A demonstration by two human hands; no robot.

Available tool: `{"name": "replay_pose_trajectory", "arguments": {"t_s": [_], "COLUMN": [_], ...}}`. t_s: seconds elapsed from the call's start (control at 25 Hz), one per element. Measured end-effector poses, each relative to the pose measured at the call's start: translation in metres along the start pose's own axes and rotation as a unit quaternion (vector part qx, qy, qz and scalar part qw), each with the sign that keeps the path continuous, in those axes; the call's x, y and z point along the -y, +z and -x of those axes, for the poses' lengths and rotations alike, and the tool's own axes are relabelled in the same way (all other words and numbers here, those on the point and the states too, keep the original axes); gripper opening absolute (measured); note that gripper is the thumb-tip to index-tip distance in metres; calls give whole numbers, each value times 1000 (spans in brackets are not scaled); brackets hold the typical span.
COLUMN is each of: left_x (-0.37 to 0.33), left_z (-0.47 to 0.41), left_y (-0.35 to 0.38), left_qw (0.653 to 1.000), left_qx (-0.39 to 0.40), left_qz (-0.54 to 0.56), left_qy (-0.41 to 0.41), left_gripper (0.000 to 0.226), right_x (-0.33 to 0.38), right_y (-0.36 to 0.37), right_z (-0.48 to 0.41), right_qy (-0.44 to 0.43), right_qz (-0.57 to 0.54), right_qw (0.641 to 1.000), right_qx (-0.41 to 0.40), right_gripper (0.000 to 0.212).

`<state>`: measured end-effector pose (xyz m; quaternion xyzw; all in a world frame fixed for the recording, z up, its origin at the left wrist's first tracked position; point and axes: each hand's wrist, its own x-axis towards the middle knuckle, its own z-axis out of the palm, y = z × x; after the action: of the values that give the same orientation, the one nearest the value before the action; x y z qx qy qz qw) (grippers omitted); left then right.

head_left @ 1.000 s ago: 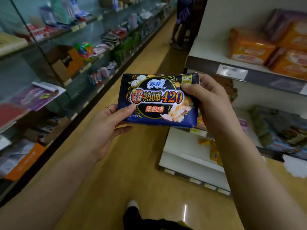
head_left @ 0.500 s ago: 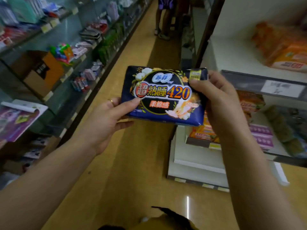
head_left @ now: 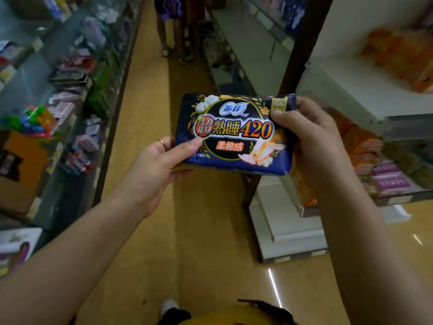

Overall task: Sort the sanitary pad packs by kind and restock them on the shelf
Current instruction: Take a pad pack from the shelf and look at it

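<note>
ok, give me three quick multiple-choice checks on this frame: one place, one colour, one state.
1. Where is the pack?
A. on a right-side shelf
B. in the air above the floor
C. lying on the floor

2. What is its main colour?
A. dark blue
B. green
C. white

3. How is it held?
A. by one hand only
B. by neither, it rests loose
C. by two hands, one at each end

Answers:
1 B: it is up in the aisle with the floor showing below it.
2 A: the wrapper is dark blue with orange print.
3 C: the left hand pinches its lower left corner and the right hand grips its right end.
</note>
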<state>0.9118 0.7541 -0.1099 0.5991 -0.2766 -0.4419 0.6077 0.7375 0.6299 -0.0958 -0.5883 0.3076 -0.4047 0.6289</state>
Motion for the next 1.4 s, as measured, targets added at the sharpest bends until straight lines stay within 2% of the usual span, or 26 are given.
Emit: {"name": "replay_pose_trajectory", "arguments": {"t_s": [0.12, 0.24, 0.52, 0.96, 1.2, 1.4], "left_x": [-21, -29, -37, -78, -87, -96], "left_z": [-28, -60, -150, -360, -451, -529], "left_y": [-50, -84, -115, -104, -90, -75], "left_qw": [999, 997, 990, 964, 950, 923], "left_qx": [40, 74, 133, 251, 298, 371], "left_qz": [-18, -22, -17, -80, -77, -83], "left_qy": [-6, -18, -32, -41, -54, -65], "left_gripper": [34, 31, 27, 39, 35, 42], "right_x": [-2, -9, -20, -40, -47, -53], "right_y": [48, 82, 118, 107, 104, 108], "right_z": [-16, -34, -99, -264, -333, -381], "right_qy": [2, -9, -9, -18, -12, -27], "right_qz": [-19, -26, -13, -20, -5, 19], "right_qw": [999, 997, 990, 970, 956, 928], "right_qx": [-40, -76, -141, -243, -294, -370], "right_gripper": [40, 35, 33, 27, 26, 21]}}
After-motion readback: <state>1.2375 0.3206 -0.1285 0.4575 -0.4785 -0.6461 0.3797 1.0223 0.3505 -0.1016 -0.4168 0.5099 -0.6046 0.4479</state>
